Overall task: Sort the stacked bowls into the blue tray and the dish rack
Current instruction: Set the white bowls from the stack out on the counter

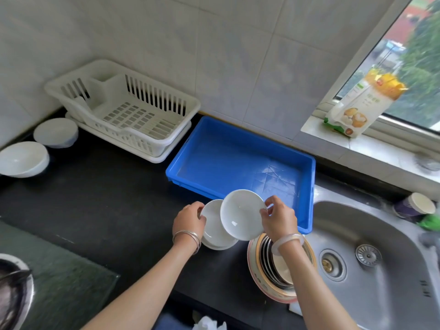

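My right hand (278,217) pinches the rim of a small white bowl (241,214) and holds it tilted above the counter, just in front of the blue tray (240,160). My left hand (189,220) grips the left edge of a short stack of white bowls (215,232) that rests on the black counter. The lifted bowl overlaps the stack's right side. Nothing lies in the blue tray. At the back left, the white dish rack (123,108) also holds nothing. A second stack of patterned bowls (273,270) sits under my right wrist.
Two white bowls (22,159) (56,132) stand at the far left of the counter. A steel sink (371,258) lies to the right, with a cup (414,207) on its rim. A food packet (362,103) leans on the window sill. A pot (12,294) is at bottom left.
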The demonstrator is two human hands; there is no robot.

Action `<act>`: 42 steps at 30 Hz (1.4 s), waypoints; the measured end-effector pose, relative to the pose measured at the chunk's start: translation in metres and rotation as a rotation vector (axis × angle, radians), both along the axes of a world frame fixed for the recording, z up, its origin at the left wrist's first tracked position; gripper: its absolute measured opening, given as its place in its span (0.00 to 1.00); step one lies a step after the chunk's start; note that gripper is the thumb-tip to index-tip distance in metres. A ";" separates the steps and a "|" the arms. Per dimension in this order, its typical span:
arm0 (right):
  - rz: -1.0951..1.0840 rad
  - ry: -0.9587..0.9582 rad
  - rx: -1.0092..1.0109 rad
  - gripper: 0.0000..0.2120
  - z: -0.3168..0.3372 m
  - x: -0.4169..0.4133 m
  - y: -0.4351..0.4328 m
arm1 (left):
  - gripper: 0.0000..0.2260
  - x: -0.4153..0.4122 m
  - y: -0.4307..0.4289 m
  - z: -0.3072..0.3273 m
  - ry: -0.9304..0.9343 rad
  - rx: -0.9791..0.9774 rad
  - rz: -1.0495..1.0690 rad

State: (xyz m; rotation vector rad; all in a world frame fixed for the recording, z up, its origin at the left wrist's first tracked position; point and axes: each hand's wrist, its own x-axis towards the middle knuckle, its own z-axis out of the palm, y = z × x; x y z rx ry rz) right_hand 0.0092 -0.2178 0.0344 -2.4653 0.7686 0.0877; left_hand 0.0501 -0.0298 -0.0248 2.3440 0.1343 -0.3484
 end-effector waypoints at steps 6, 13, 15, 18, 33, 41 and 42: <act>0.027 -0.093 0.053 0.12 0.014 0.005 -0.001 | 0.10 0.007 0.014 0.015 -0.021 -0.130 0.091; 0.114 -0.171 0.187 0.10 0.032 0.041 0.026 | 0.13 0.026 0.073 0.035 -0.036 -0.278 0.300; 0.154 -0.167 0.213 0.08 0.030 0.056 0.043 | 0.13 0.029 0.098 0.033 -0.045 -0.297 0.372; 0.172 -0.132 0.295 0.09 0.020 0.080 0.071 | 0.14 0.030 0.134 0.028 -0.054 -0.342 0.489; 0.225 0.127 0.513 0.11 -0.067 0.205 0.249 | 0.12 0.054 0.278 -0.029 -0.063 -0.517 1.108; 0.173 0.167 0.529 0.11 -0.093 0.244 0.290 | 0.11 0.083 0.308 -0.042 -0.058 -0.544 1.177; 0.166 0.161 0.525 0.11 -0.096 0.247 0.293 | 0.11 0.085 0.310 -0.043 -0.057 -0.550 1.180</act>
